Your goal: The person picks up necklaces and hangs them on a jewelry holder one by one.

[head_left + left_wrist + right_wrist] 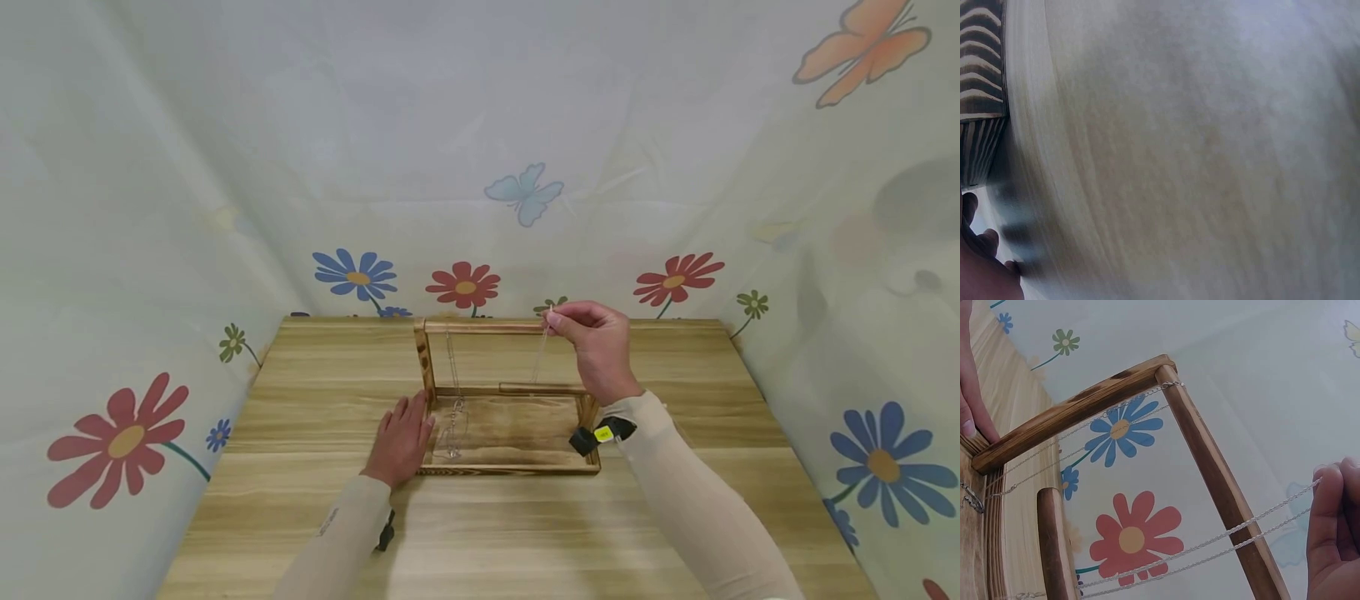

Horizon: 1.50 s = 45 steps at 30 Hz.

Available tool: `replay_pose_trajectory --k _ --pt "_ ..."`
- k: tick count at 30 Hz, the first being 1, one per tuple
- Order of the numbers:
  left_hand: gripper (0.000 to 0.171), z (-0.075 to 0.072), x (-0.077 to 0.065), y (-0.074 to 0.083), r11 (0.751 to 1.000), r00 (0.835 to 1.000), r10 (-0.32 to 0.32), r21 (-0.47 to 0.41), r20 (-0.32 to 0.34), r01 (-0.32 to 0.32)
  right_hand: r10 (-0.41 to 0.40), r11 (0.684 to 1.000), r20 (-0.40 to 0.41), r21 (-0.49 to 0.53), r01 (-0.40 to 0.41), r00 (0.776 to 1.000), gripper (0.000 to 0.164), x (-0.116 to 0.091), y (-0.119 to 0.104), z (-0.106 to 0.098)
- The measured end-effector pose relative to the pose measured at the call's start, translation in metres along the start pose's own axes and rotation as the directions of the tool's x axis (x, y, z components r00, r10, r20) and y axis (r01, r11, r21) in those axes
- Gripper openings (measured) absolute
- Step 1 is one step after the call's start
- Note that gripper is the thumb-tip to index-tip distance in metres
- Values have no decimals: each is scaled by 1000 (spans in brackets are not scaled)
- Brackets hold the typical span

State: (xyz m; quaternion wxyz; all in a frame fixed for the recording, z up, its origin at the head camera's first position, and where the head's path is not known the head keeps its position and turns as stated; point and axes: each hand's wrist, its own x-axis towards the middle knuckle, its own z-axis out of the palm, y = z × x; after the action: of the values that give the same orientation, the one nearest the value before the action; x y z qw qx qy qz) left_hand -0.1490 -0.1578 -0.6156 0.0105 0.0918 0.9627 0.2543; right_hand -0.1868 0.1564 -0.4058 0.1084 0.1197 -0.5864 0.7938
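A brown wooden jewelry stand (pixel 510 472) has a tray base, an upright frame with a top bar (pixel 487 328), and a shorter lower bar (pixel 1054 544). Over the left part of the top bar hangs one silver necklace (pixel 455 408), its lower end lying in the tray. My right hand (pixel 606 354) pinches a second silver chain necklace (pixel 1285 502) between thumb and fingertips, close to the top bar's right part. Its two strands run down toward the lower bar; its far end is hard to see. My left hand (pixel 401 442) rests at the stand's left side, fingers extended.
The stand is on a wood-grain table (pixel 315 492). A pale curtain (pixel 420 125) printed with flowers and butterflies encloses the table's back and sides. Each wrist wears a black strap, the right one (pixel 585 440) with a yellow label.
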Motion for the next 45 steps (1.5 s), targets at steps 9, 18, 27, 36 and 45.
replay_pose_trajectory --k 9,18,27,36,45 --pt "60 1 -1 -1 1000 1000 1 -2 2 -1 0 1000 -4 -3 0 1000 5 -1 -1 -6" --pt "59 0 -1 1 1000 1000 1 9 2 -1 -24 999 -1 -22 23 1000 15 1 -1 -16" --pt "59 -3 -1 2 1000 1000 4 13 8 -4 -27 999 -12 23 27 1000 6 3 -6 -26" --pt "59 -2 -2 2 1000 1000 8 -11 2 -8 -23 1000 -26 -9 23 999 9 3 -5 -37" --pt "59 1 0 -1 1000 1000 7 -18 1 -7 -15 1000 -46 -6 14 999 7 1 0 -47"
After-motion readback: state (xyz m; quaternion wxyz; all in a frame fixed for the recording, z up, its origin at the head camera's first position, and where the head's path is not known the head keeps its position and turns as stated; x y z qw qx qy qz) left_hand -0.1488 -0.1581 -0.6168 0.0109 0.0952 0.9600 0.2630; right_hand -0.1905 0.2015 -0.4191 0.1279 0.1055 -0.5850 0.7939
